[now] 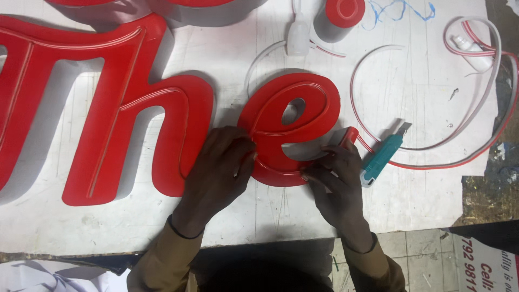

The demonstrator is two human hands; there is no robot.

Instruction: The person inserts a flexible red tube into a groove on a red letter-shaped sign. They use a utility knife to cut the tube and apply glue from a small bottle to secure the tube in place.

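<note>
White table [411, 205]: two hands press one red letter [292, 127], one cutter [383, 157] beside.

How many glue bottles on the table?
2. One white squeeze bottle at top centre, beside the red-topped cylinder; another white squeeze bottle at upper right, inside the loops of red-and-white strip. More may lie beyond the frame.

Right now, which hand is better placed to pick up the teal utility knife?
The right hand. It rests on the lower right edge of the red letter, with the teal utility knife lying just beside it. The left hand presses the letter's far side.
</note>
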